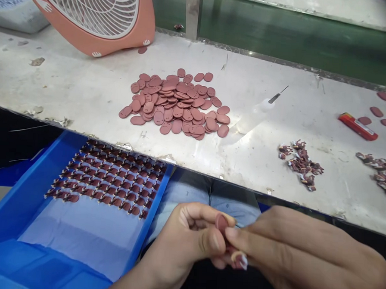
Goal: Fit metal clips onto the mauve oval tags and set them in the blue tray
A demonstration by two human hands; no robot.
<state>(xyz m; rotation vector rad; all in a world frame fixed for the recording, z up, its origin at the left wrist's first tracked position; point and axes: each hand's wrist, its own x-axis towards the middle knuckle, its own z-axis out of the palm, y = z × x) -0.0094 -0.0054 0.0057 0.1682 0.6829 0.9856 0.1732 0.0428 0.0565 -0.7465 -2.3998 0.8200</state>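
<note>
My left hand (188,237) pinches a reddish-brown oval disc (221,223) between thumb and fingers, over my lap at the table's front edge. Closed against the same piece from the right is my right hand (307,252), its thumb and fingertips on the disc's lower side. A small brown figure (239,260) with white and tan parts pokes out below the fingertips, against the disc. How the two are joined is hidden by my fingers. On the table lie a heap of similar oval discs (179,98) and a small cluster of brown figures (302,163).
A blue crate (149,241) at lower left holds rows of figures on discs over a pale sheet. A translucent needle-tipped bottle (254,115) lies mid-table. A red lighter (358,126), more discs and more figures are at right. A pink fan (120,43) stands at back left.
</note>
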